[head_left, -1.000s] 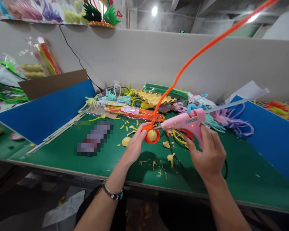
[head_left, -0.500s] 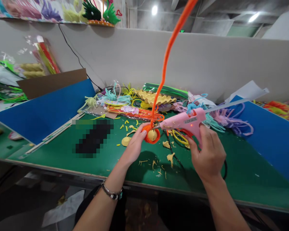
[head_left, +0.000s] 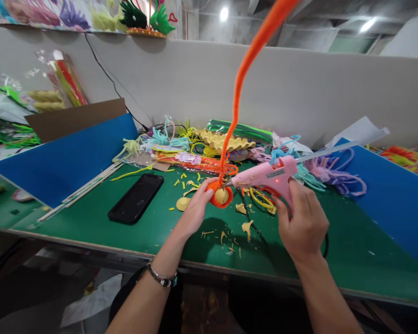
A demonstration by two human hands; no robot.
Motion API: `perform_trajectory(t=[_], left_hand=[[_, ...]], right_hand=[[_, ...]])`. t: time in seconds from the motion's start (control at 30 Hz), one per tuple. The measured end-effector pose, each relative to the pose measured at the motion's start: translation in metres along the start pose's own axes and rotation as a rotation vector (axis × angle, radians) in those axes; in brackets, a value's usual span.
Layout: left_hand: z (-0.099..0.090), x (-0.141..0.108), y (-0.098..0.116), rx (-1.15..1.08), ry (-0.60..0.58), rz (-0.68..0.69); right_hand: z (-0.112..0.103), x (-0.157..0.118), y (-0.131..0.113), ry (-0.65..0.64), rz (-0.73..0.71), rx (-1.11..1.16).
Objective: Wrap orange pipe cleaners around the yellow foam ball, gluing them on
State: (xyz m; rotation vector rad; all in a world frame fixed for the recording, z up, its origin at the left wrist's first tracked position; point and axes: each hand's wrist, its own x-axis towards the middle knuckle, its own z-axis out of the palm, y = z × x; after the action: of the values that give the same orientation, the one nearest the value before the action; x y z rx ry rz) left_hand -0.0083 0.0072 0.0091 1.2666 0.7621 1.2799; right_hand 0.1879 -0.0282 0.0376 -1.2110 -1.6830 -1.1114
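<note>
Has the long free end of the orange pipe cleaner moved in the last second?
Yes. The orange pipe cleaner swung left, from leaning toward the upper right to nearly upright against the grey partition wall. Its coiled end stays at the left hand.

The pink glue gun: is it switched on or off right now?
On, apparently: a small red light glows on the side of the pink glue gun, held in the right hand with its nozzle at the orange coil.
</note>
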Motion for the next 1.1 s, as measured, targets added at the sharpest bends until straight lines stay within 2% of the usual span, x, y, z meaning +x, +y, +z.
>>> perform_trajectory(t=[0.3,0.53,1.1], left_hand=[[-0.001,0.000,-0.001,0.016,-0.006,-0.026],[-0.004,0.002,-0.008,-0.020,-0.039,0.028],[-0.001,0.002,0.004,-0.033,0.017,-0.012]], right_hand=[[-0.001,-0.001,0.002,0.012,0.011,0.004],[0.001,-0.002,0.003,0.009,0.014,-0.004],[0.001,-0.003,0.004,0.016,-0.013,0.015]])
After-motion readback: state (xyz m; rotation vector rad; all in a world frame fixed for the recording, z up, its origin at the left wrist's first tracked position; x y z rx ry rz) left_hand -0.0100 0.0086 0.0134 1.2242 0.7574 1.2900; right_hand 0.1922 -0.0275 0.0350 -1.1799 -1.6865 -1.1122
